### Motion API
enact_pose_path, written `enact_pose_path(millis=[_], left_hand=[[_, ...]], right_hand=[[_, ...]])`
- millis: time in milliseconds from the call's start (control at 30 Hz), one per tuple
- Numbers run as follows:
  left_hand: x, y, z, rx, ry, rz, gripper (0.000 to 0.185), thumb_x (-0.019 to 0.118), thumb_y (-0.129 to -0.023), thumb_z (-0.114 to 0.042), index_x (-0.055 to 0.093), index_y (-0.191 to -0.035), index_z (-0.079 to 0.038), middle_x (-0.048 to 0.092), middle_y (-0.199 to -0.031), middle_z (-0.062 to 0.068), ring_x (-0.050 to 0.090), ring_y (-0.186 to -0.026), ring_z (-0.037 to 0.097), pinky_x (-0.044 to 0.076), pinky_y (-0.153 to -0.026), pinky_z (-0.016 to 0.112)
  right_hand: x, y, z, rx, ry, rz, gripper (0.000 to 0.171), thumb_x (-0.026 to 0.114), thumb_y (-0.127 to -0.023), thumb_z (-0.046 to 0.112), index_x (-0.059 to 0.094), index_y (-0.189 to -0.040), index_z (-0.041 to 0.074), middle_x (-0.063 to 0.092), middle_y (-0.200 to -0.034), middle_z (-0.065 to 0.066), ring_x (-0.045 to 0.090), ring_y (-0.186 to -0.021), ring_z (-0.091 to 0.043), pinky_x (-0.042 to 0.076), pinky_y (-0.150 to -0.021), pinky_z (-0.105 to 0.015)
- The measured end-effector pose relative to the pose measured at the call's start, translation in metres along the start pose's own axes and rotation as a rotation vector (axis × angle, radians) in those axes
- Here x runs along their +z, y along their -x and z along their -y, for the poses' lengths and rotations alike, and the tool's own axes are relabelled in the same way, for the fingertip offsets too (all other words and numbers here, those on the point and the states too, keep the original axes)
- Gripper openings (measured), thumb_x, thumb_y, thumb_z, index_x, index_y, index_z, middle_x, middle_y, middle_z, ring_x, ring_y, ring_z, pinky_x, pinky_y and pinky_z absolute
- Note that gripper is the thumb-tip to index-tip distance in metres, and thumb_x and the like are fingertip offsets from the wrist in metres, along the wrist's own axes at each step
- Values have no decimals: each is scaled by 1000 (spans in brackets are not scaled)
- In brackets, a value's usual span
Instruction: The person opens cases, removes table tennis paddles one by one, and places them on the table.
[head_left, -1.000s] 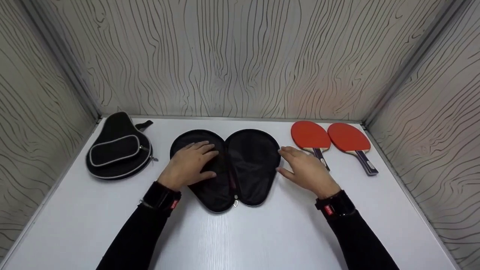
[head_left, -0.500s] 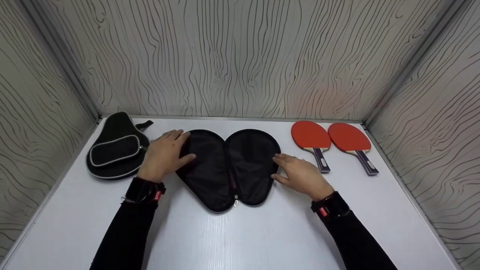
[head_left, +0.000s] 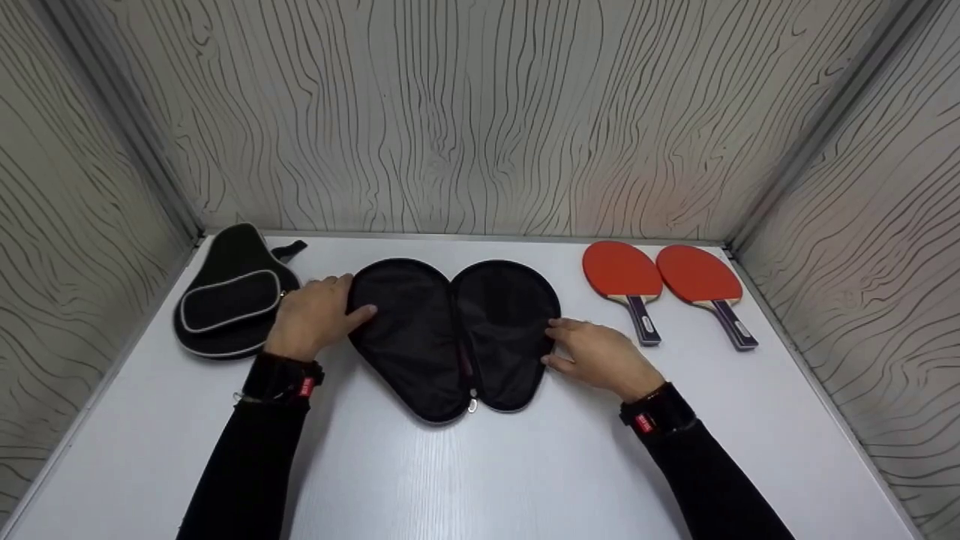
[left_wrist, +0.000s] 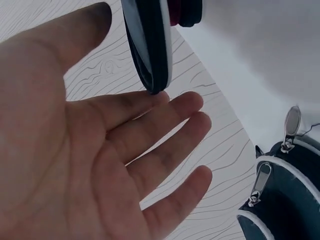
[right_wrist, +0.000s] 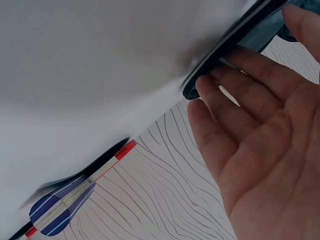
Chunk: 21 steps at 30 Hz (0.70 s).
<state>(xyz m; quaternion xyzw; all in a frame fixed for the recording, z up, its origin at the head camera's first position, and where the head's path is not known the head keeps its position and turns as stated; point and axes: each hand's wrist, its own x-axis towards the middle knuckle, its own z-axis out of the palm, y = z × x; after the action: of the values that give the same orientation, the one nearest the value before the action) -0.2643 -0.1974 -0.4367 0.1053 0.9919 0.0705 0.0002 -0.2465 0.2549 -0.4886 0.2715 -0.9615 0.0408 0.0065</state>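
Note:
A black table tennis bat case lies spread apart on the white table, lining up, its halves side by side. Its silver zip pull is at the lower end. At the outer edge of the left half is my left hand; in the left wrist view its fingers are extended, the forefinger's tip at the case rim. My right hand touches the outer edge of the right half. In the right wrist view its relaxed fingers lie against the rim, without curling round it.
A second, closed black case with white piping and a front pocket stands beside my left hand. Two red table tennis bats lie at the back right, handles towards me. Patterned wall panels enclose the table's back and sides.
My left hand has moved left, from over the left half to its outer edge. My right hand has shifted slightly down and left onto the right edge. The case stays almost in place.

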Motion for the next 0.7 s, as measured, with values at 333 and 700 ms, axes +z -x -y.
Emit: enact_pose_path(millis=[333, 700], left_hand=[[-7, 2, -5, 56, 116, -94, 77, 68, -117, -54, 60, -161, 8, 74, -151, 34, 74, -138, 56, 63, -114, 71], [-19, 5, -14, 100, 254, -115, 86, 64, -117, -61, 47, -178, -2, 58, -178, 25, 59, -161, 52, 51, -132, 70]], right_hand=[[1, 0, -2, -36, 13, 5, 53, 79, -112, 36, 78, -149, -2, 76, -158, -23, 75, -148, -40, 67, -117, -57], [1, 2, -1, -44, -32, 50, 56, 82, -111, 36, 75, -154, 0, 72, -165, -21, 70, -155, -39, 63, -123, -57]])
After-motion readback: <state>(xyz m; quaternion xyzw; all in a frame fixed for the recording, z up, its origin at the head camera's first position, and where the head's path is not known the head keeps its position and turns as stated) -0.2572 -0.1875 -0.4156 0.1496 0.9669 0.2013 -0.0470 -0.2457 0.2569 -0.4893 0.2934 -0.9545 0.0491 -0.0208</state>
